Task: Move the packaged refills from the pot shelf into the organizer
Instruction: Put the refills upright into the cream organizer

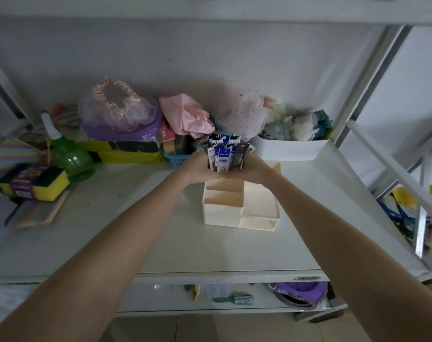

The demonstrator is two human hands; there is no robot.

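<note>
A bundle of packaged refills, blue, white and black packets, stands upright between my two hands. My left hand wraps its left side and my right hand wraps its right side, both closed around the bundle. The packets' lower ends are hidden behind my fingers, over the rear part of the cream organizer. The organizer sits on the white shelf, and its front compartments show nothing inside.
Behind stand a white bin of soft items, a small blue basket, pink and purple bags, and a green spray bottle. Yellow sponges lie at the left. A lower shelf holds a brush and a purple item.
</note>
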